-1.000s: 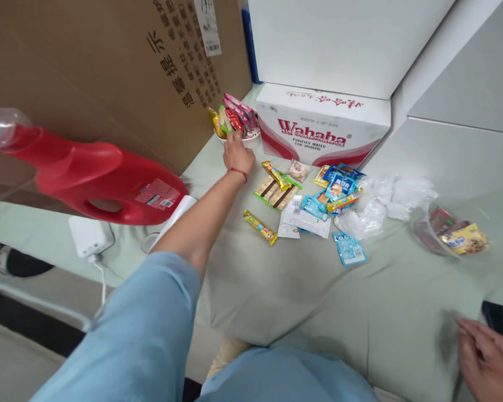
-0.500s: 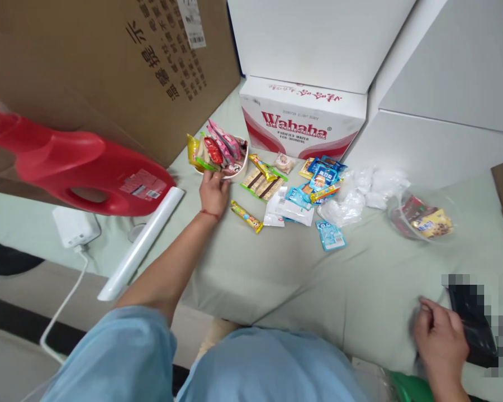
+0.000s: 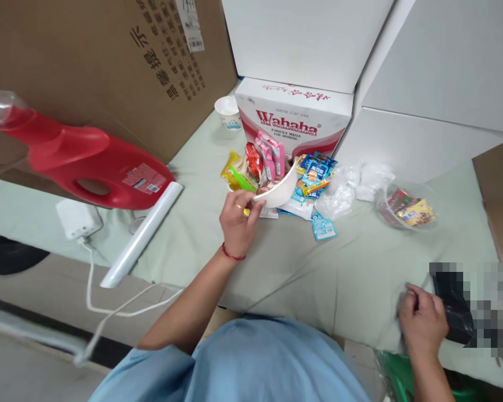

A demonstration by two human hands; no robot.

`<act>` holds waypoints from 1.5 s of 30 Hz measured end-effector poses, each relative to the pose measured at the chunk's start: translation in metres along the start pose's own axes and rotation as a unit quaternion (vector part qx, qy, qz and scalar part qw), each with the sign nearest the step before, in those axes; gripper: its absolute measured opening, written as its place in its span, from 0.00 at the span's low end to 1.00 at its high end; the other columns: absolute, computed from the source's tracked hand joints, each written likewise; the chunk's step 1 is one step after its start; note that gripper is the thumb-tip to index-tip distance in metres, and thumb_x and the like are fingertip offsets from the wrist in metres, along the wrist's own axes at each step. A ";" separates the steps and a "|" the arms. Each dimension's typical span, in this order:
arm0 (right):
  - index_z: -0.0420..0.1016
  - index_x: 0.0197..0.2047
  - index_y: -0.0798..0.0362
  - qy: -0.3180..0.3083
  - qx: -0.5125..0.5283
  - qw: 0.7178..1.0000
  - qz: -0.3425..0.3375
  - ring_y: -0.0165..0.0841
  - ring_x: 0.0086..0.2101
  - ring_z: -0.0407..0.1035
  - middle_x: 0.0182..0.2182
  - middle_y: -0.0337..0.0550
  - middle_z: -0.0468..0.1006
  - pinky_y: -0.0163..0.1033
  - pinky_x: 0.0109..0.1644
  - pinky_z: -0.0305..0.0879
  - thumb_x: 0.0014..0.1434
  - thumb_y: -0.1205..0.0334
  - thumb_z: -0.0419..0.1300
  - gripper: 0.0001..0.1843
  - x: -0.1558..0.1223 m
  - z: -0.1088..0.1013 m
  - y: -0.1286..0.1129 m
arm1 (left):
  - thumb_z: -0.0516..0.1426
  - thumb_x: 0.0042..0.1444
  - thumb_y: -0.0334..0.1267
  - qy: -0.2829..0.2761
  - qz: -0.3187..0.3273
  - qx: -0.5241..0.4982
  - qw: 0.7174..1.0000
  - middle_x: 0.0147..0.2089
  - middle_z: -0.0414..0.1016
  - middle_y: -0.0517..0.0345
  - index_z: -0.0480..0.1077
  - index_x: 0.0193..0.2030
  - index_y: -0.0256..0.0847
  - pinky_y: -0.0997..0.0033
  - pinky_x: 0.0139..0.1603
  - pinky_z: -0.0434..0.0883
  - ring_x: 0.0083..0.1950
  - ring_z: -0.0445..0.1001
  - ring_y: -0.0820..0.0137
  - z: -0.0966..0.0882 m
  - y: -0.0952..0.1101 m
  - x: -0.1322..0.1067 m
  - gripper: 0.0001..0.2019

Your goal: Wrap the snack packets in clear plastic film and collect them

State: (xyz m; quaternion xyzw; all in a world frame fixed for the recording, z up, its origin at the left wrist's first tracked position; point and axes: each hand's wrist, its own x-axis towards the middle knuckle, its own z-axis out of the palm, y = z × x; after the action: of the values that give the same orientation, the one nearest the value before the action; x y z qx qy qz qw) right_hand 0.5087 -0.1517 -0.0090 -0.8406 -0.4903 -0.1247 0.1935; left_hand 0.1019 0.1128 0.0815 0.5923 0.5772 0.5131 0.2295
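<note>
My left hand [image 3: 238,224] grips the near rim of a white bowl [image 3: 280,192], thumb and fingers pinching its edge. The bowl is tilted and full of packaged snacks, among them a red packet [image 3: 254,162], pink packets [image 3: 273,155] and a yellow-green one [image 3: 235,170]. Behind and to its right lie blue snack sachets [image 3: 316,168], partly covered by the bowl. A light-blue sachet [image 3: 323,226] lies closer to me. My right hand [image 3: 423,321] rests on the table with its fingers curled in; whatever they hold is hidden. Beside it is a black, partly pixelated object [image 3: 450,304].
At the left stand a red detergent bottle [image 3: 98,167], a white tube [image 3: 142,234] and a white charger [image 3: 79,219] with a cable. A paper cup [image 3: 229,114] stands by the Wahaba-style water carton [image 3: 293,106]. Crumpled clear plastic [image 3: 339,195] and a clear bowl [image 3: 427,223] with snacks are at the right.
My left hand has moved the bowl of snacks to the right and toward me, over the loose packets. A paper cup now shows behind. My right hand stays by the black object.
</note>
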 end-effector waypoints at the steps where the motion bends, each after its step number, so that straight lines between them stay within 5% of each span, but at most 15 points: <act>1: 0.85 0.45 0.58 -0.001 0.004 1.000 0.001 0.47 0.39 0.76 0.37 0.56 0.81 0.48 0.42 0.70 0.64 0.57 0.53 0.21 0.000 0.001 0.001 | 0.67 0.59 0.43 0.016 -0.056 -0.078 0.995 0.44 0.74 0.57 0.74 0.41 0.44 0.69 0.49 0.72 0.41 0.72 0.70 0.010 0.006 0.008 0.09; 2: 0.85 0.45 0.58 -0.001 0.006 1.000 0.004 0.47 0.39 0.76 0.38 0.55 0.81 0.47 0.43 0.70 0.64 0.57 0.53 0.21 -0.001 0.001 0.001 | 0.67 0.59 0.39 0.038 -0.126 -0.187 0.974 0.40 0.73 0.60 0.73 0.40 0.44 0.74 0.44 0.71 0.37 0.70 0.74 0.020 0.010 0.018 0.08; 4: 0.85 0.45 0.58 0.002 0.008 1.000 0.012 0.46 0.39 0.76 0.38 0.55 0.81 0.47 0.43 0.70 0.63 0.57 0.53 0.21 -0.001 0.002 0.002 | 0.67 0.58 0.33 0.046 -0.328 -0.412 0.849 0.29 0.65 0.68 0.68 0.33 0.42 0.82 0.32 0.65 0.27 0.62 0.80 0.039 0.013 0.037 0.10; 6: 0.85 0.44 0.58 0.008 0.008 1.000 0.018 0.46 0.39 0.75 0.38 0.55 0.80 0.46 0.43 0.69 0.63 0.57 0.53 0.21 -0.002 0.003 0.002 | 0.65 0.59 0.30 0.014 -0.395 -0.457 0.796 0.23 0.59 0.71 0.64 0.30 0.41 0.83 0.25 0.60 0.21 0.55 0.82 0.053 0.012 0.049 0.13; 11: 0.84 0.46 0.59 0.009 0.035 0.999 0.017 0.43 0.40 0.74 0.39 0.54 0.80 0.45 0.46 0.68 0.64 0.57 0.53 0.21 -0.004 0.003 0.002 | 0.61 0.59 0.24 -0.022 -0.432 -0.488 0.758 0.19 0.56 0.72 0.60 0.26 0.41 0.82 0.22 0.59 0.18 0.54 0.83 0.036 0.008 0.044 0.16; 14: 0.84 0.46 0.59 0.003 0.042 0.999 0.022 0.43 0.41 0.74 0.39 0.54 0.80 0.45 0.48 0.68 0.65 0.57 0.53 0.21 -0.004 0.002 0.002 | 0.61 0.61 0.29 -0.014 -0.374 -0.500 0.781 0.21 0.61 0.70 0.62 0.28 0.40 0.79 0.26 0.64 0.21 0.59 0.82 -0.007 0.000 0.031 0.13; 18: 0.84 0.46 0.58 -0.014 0.039 0.999 0.020 0.44 0.41 0.74 0.40 0.55 0.80 0.46 0.48 0.68 0.64 0.56 0.53 0.21 -0.001 0.000 0.003 | 0.58 0.63 0.32 0.146 -0.148 -0.299 0.931 0.29 0.69 0.69 0.63 0.32 0.39 0.72 0.33 0.65 0.30 0.68 0.82 -0.070 -0.020 0.013 0.09; 20: 0.85 0.46 0.59 -0.021 0.035 0.999 0.022 0.45 0.41 0.75 0.40 0.55 0.81 0.47 0.47 0.69 0.64 0.55 0.53 0.22 0.001 -0.002 0.005 | 0.56 0.67 0.35 0.208 -0.098 -0.205 0.951 0.37 0.73 0.66 0.67 0.37 0.42 0.65 0.36 0.64 0.41 0.74 0.77 -0.096 -0.032 0.002 0.05; 22: 0.85 0.46 0.59 -0.034 0.029 0.999 0.029 0.45 0.40 0.75 0.40 0.55 0.81 0.47 0.46 0.69 0.63 0.54 0.52 0.23 0.003 -0.004 0.006 | 0.57 0.68 0.44 0.242 -0.040 -0.003 0.969 0.47 0.75 0.59 0.71 0.41 0.45 0.57 0.39 0.69 0.49 0.76 0.68 -0.114 -0.043 -0.008 0.07; 26: 0.86 0.45 0.57 -0.076 0.052 0.995 0.031 0.44 0.36 0.76 0.38 0.53 0.82 0.47 0.43 0.70 0.63 0.51 0.53 0.25 0.012 -0.008 -0.004 | 0.55 0.70 0.49 0.181 -0.010 0.195 0.964 0.54 0.72 0.55 0.72 0.47 0.43 0.46 0.51 0.72 0.61 0.73 0.56 -0.123 -0.062 -0.022 0.13; 29: 0.86 0.45 0.55 -0.086 0.094 0.992 0.007 0.42 0.34 0.76 0.37 0.50 0.83 0.46 0.43 0.70 0.64 0.49 0.54 0.23 0.031 -0.012 -0.030 | 0.57 0.68 0.43 0.146 -0.079 0.200 0.966 0.52 0.70 0.53 0.73 0.48 0.39 0.49 0.53 0.75 0.52 0.75 0.62 -0.114 -0.077 -0.024 0.11; 33: 0.85 0.44 0.53 -0.054 0.154 0.983 -0.079 0.38 0.32 0.75 0.37 0.48 0.83 0.43 0.40 0.71 0.67 0.53 0.57 0.17 0.082 -0.017 -0.101 | 0.59 0.64 0.42 0.125 -0.120 0.191 0.966 0.52 0.69 0.49 0.76 0.48 0.35 0.55 0.49 0.79 0.37 0.73 0.71 -0.109 -0.088 -0.027 0.13; 38: 0.82 0.46 0.49 -0.035 0.233 0.926 -0.296 0.38 0.38 0.77 0.38 0.46 0.82 0.43 0.46 0.72 0.69 0.61 0.57 0.12 0.165 -0.009 -0.254 | 0.61 0.65 0.36 0.079 0.069 0.220 0.970 0.75 0.55 0.37 0.54 0.77 0.47 0.65 0.40 0.78 0.54 0.76 0.61 -0.116 -0.073 -0.058 0.36; 42: 0.80 0.48 0.51 -0.100 0.211 0.874 -0.425 0.40 0.41 0.75 0.40 0.50 0.80 0.44 0.48 0.72 0.70 0.64 0.52 0.14 0.219 0.037 -0.399 | 0.61 0.64 0.29 -0.073 0.194 0.263 0.942 0.70 0.67 0.39 0.62 0.71 0.46 0.50 0.61 0.74 0.67 0.71 0.52 -0.122 -0.075 -0.094 0.30; 45: 0.74 0.57 0.56 -0.151 0.187 0.850 -0.468 0.47 0.50 0.73 0.50 0.56 0.78 0.51 0.55 0.71 0.70 0.64 0.51 0.17 0.252 0.093 -0.497 | 0.58 0.66 0.29 -0.141 0.194 0.289 0.927 0.65 0.74 0.41 0.70 0.63 0.40 0.47 0.67 0.69 0.68 0.71 0.52 -0.129 -0.092 -0.111 0.19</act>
State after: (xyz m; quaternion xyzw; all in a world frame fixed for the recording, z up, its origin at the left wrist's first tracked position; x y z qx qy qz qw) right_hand 0.1997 0.3065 0.1095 -0.4680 -0.8630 0.0222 0.1889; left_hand -0.0303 -0.0090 0.0111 0.7999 0.5359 0.2693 0.0232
